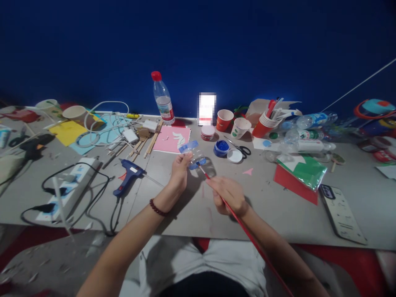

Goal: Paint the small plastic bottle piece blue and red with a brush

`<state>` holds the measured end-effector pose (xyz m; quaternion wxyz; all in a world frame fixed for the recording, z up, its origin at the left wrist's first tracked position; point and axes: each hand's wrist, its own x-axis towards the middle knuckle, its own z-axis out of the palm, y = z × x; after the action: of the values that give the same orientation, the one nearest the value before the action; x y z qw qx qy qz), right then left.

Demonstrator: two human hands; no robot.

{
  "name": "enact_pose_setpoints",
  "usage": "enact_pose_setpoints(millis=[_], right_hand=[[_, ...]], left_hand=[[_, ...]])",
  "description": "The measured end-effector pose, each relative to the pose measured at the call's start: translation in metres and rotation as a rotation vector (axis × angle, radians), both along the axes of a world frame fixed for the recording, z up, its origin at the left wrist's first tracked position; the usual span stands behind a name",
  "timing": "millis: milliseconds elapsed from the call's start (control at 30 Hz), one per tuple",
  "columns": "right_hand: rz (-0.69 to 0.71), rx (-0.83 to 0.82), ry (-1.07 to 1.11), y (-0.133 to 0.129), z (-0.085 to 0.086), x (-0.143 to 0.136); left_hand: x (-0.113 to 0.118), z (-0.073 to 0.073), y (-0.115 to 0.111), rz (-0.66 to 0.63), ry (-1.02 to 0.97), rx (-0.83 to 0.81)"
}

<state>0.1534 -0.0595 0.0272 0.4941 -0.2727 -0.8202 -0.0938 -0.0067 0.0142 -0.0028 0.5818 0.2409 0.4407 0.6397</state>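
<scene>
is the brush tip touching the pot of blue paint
Apart. The head view shows the brush tip at the clear plastic piece, with a strip of grey table visible between it and the paint pot.

Two hands [180,168] [228,194], one held paintbrush [234,214], one bracelet [157,208]

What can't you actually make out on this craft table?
All in the head view:
Far end of the long red paintbrush: cut off by the bottom edge.
Part of the clear plastic piece with blue edges: covered by the left hand.
Screen of the beige patterned phone: underneath, hidden by its back.
Print on the red-capped clear bottle: too small.
White upright object: pixelated.
</scene>
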Motion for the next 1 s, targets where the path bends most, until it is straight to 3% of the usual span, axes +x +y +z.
enact_pose_setpoints(millis=[300,567,1000], right_hand=[[0.052,-0.017,0.019,-0.0040,0.0003,0.0013],[0.022,-0.022,0.001,0.0005,-0.0017,-0.0034],[0.028,-0.011,-0.028,-0.0008,-0.0046,-0.0015]], left_hand=[[-0.0005,0.0016,-0.0008,0.024,-0.010,-0.020],[-0.0004,-0.0037,-0.0007,-0.018,0.026,0.016],[-0.0001,0.0000,-0.0021,-0.028,0.006,0.013]])
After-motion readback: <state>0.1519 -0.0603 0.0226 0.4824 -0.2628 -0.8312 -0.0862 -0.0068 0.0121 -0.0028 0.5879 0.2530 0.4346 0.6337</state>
